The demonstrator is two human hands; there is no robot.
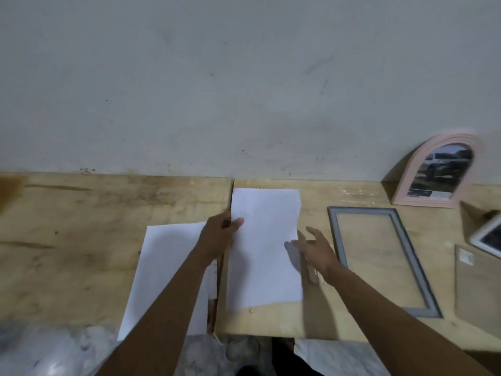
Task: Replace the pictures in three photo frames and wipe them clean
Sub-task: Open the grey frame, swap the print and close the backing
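A white sheet of paper [264, 248] lies in the middle of the wooden table [81, 240]. My left hand [219, 234] pinches its left edge, thumb on top. My right hand [315, 248] rests with spread, straight fingers at the sheet's right edge. A second white sheet [165, 270] lies to the left, partly under my left forearm. An empty grey rectangular frame [406, 251] lies flat to the right. A pink arched frame [433, 175] with a dark photo leans on the wall at the back right.
A white frame [488, 237] is cut off at the right edge. A brown backing board [477, 289] lies at the front right. A small pale stick [313, 272] lies under my right wrist. A gap [225, 267] splits the two table boards.
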